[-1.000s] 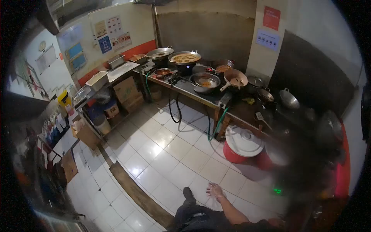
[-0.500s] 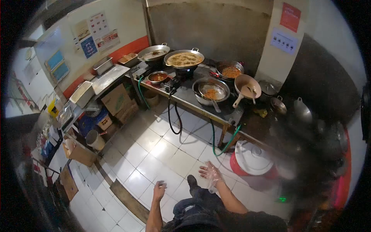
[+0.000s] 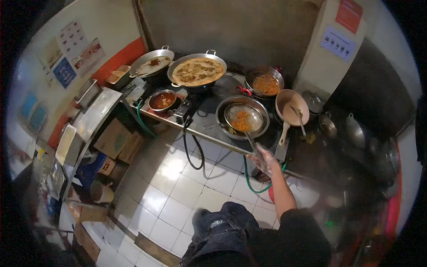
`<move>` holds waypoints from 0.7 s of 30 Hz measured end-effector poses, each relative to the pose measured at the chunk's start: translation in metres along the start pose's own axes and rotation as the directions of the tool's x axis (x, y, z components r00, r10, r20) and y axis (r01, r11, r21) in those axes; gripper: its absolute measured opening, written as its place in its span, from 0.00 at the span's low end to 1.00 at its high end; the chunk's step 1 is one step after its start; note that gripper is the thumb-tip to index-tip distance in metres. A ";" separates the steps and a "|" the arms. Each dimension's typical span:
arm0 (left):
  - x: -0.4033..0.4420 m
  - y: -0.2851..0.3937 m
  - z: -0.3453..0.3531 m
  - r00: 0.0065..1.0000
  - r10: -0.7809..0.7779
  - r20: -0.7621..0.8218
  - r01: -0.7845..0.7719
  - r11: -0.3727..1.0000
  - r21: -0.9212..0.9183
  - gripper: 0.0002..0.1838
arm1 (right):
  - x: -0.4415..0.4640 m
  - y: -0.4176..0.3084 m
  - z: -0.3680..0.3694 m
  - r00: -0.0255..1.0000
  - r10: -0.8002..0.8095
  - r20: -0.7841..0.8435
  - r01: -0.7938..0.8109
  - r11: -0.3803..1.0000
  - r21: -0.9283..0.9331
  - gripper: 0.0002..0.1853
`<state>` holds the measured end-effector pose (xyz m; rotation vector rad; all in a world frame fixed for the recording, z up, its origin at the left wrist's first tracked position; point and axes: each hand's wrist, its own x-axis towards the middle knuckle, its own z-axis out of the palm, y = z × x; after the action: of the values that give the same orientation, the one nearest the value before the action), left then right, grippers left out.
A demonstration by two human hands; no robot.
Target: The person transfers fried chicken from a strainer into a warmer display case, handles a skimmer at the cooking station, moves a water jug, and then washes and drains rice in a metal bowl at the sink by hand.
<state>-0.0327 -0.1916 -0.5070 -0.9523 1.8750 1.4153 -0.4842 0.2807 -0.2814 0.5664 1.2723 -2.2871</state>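
My right hand (image 3: 265, 161), in a clear plastic glove, is at the handle of a strainer (image 3: 253, 116), with the handle's end between thumb and fingers. Orange-brown fried bits lie in the strainer's mesh. It rests in a wide metal bowl (image 3: 219, 116) near the front edge of the cooking table (image 3: 209, 132). Just right of the bowl is a light-coloured frying pan (image 3: 284, 103) with a spoon (image 3: 299, 119) in it. My left hand is out of view.
A wok of bubbling oil (image 3: 198, 70) stands on a burner, beside another wok (image 3: 153, 65). A bowl of red sauce (image 3: 162, 100) is at the table's left. Behind the strainer sits a pan of orange-brown food (image 3: 266, 83). A green hose (image 3: 246, 175) hangs below the table.
I have moved closer to the cooking table. My right hand has reached forward from above the floor to the strainer's handle. My left hand has left the view.
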 end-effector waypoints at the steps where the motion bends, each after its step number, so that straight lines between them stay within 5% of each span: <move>1: 0.012 0.015 -0.007 1.000 0.001 -0.002 -0.001 1.000 -0.004 0.14 | 0.045 0.010 -0.016 0.998 0.033 -0.044 -0.039 0.989 -0.140 0.22; 2: 0.025 0.029 -0.016 1.000 0.006 -0.004 -0.006 1.000 -0.006 0.14 | 0.071 0.029 -0.026 0.997 0.007 -0.074 -0.002 0.997 0.073 0.14; 5: 0.071 0.070 -0.046 0.998 0.054 0.006 -0.054 0.998 -0.013 0.14 | 0.031 0.029 0.033 0.998 -0.016 -0.059 0.017 1.000 0.024 0.09; 7: 0.105 0.100 -0.070 0.993 0.117 0.017 -0.116 0.993 -0.034 0.14 | 0.000 0.031 0.045 0.987 -0.050 0.150 0.033 0.993 0.111 0.08; 10: 0.161 0.156 -0.114 0.938 0.346 0.006 -0.332 0.905 -0.266 0.15 | -0.061 -0.017 0.120 1.000 -0.008 0.020 0.002 0.951 0.309 0.09; 13: 0.207 0.237 -0.185 0.997 0.023 0.072 0.000 0.954 -0.299 0.08 | -0.056 -0.059 0.142 0.993 -0.106 -0.047 0.116 0.864 0.490 0.10; 15: 0.226 0.295 -0.213 0.995 -0.011 -0.102 -0.024 0.943 -0.332 0.08 | -0.040 -0.104 0.159 0.979 -0.159 -0.131 0.203 0.849 0.488 0.26; 17: 0.244 0.344 -0.241 0.987 0.046 -0.154 -0.096 0.936 -0.340 0.09 | -0.004 -0.147 0.177 0.859 -0.348 -0.375 0.343 0.936 -0.082 0.12; 19: 0.250 0.382 -0.254 0.967 0.104 -0.234 -0.182 0.922 -0.342 0.15 | 0.040 -0.174 0.164 0.732 -0.563 -0.383 0.329 0.785 -0.524 0.20; 20: 0.249 0.393 -0.256 0.957 0.145 -0.252 -0.230 0.909 -0.347 0.16 | 0.068 -0.176 0.150 0.733 -0.563 -0.382 0.326 0.784 -0.529 0.20; 21: 0.245 0.402 -0.255 0.945 0.183 -0.273 -0.276 0.892 -0.357 0.16 | 0.100 -0.178 0.132 0.514 -0.783 -0.352 0.226 0.519 -0.825 0.25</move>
<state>-0.5122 -0.4132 -0.4228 -1.1545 1.9632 1.9505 -0.6839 0.2311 -0.1523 0.8561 2.9429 -1.7078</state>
